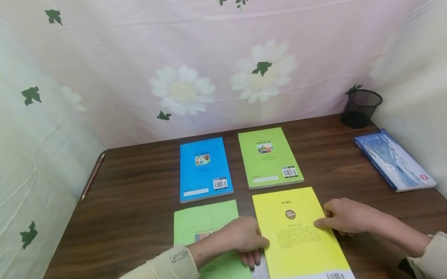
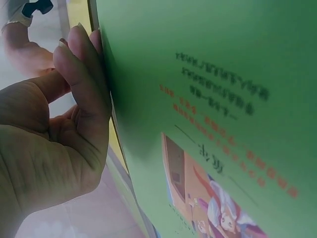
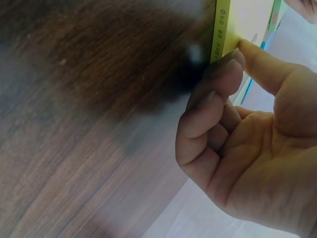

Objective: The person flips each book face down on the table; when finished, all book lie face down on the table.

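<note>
A yellow book [image 1: 297, 241] with a white lower band lies between my two hands, its back cover up. My left hand [image 1: 245, 238] reaches across the green book [image 1: 210, 265] and pinches the yellow book's left edge, thumb on the cover. On the far edge my right hand [image 1: 352, 217] grips the same book; in the right wrist view its thumb is on the cover and its curled fingers [image 3: 228, 79] are at the spine [image 3: 218, 34]. The left wrist view is mostly filled by the green book's cover [image 2: 213, 99], beside my left hand [image 2: 64, 129].
Farther back on the dark wooden table [image 1: 135, 237] lie a blue book [image 1: 204, 169] and a smaller green book [image 1: 271, 161]. To the right are a blue-white book [image 1: 395, 161] and a black mesh pen cup [image 1: 358, 110]. A pencil [image 1: 93, 177] lies along the left edge.
</note>
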`<state>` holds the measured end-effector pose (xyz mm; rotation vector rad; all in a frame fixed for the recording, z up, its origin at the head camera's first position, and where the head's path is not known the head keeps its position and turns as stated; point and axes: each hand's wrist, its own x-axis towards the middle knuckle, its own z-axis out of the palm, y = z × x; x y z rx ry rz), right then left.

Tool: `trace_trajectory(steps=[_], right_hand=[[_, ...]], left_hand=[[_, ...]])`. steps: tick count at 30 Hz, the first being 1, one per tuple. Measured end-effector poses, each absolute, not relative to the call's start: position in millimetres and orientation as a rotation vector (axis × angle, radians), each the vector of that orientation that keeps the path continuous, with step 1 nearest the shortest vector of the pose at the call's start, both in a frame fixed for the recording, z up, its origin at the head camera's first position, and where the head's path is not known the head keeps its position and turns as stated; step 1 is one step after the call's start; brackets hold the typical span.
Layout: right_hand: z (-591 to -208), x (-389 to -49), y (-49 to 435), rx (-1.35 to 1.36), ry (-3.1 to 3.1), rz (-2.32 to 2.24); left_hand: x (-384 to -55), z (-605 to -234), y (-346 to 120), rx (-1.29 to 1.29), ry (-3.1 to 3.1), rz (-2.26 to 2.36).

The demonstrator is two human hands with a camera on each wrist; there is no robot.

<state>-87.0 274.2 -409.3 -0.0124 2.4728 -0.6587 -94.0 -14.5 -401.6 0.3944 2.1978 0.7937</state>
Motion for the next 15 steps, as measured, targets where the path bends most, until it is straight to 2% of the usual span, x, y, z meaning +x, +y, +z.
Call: trace_trajectory(steps=[15], right_hand=[[-410.6,-87.8,270.3,-0.022,2.475,-0.668]], left_hand=[[-95.4,-401.8,-15.1,0.395,2.231,0.742]])
